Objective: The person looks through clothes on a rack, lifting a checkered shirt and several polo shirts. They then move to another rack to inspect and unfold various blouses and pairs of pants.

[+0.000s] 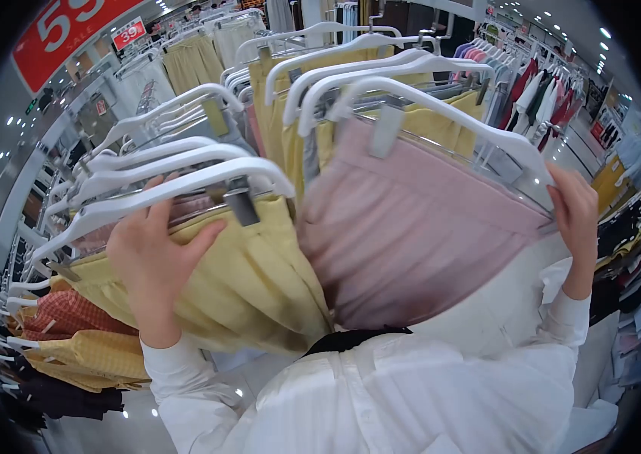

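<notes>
My right hand (576, 208) is closed around the right end of a white hanger (441, 102), its fingers wrapped at the tip. From that hanger's metal clips a dusty pink garment (419, 227) hangs by its waistband, swung out towards me. My left hand (155, 253) lies against a pale yellow garment (260, 261), with thumb spread away from the fingers and fingertips reaching up to the hangers behind. The yellow piece is clipped to another white hanger (184, 185) on the left. The lower parts of both garments are partly out of sight.
More white hangers with yellow, grey and pink garments (282, 113) crowd the rack beyond my hands. Orange and yellow checked clothes (85, 333) hang at lower left. Further racks of tops (540, 94) stand at back right, and a red sale sign (70, 38) hangs upper left.
</notes>
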### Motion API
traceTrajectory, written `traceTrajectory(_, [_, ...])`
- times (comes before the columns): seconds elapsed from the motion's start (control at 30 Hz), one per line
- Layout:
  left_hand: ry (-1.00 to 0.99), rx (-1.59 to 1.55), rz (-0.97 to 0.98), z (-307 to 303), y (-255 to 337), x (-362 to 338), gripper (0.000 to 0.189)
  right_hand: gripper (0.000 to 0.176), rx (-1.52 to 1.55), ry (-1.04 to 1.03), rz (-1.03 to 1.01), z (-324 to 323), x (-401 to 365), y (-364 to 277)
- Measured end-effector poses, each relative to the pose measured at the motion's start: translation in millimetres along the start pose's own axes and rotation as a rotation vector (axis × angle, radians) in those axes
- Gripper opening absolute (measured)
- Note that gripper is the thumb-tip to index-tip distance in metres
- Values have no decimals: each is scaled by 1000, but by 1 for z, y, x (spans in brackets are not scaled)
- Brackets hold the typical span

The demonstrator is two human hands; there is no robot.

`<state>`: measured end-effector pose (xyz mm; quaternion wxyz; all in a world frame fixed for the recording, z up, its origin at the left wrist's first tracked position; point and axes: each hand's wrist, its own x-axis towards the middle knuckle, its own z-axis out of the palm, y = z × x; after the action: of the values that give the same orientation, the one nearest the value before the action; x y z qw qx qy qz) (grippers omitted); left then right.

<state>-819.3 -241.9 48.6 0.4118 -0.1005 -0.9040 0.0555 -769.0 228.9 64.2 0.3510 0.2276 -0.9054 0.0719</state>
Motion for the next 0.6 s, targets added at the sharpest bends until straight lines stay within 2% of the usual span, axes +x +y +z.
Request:
traceTrajectory(0.07, [12,-35,-17,6,-2,-3,67,27,-225,115,49,-5,-11,26])
traceTrajectory(0.13, [191,81,38,16,-6,-12,70,25,-228,123,39,-11,-19,53])
traceTrajectory(0.2, [196,103,19,25,2,-25,68,22,-224,135,27,-16,-25,78])
traceTrajectory(0.27, [484,133,-65,38,10,-41,65,21,-182,92,121,-16,-33,101])
traceTrajectory(0.33, [576,133,-152,37,51,-50,58,16,-129,132,140,-12,-45,141])
traceTrajectory(0.4, [676,4,-41,42,93,-55,50,13,-141,224,121,-12,-56,184])
traceTrajectory(0.47, [676,-110,196,44,137,-43,47,14,-154,256,170,-12,-60,219])
traceTrajectory(0.5, [671,-99,190,47,155,-36,47,14,-217,304,134,-12,-62,237])
traceTrajectory(0.57, [510,-344,129,56,185,-13,47,15,-321,396,89,-12,-67,274])
traceTrajectory(0.6, [511,-333,130,64,196,0,47,15,-312,401,87,-13,-70,291])
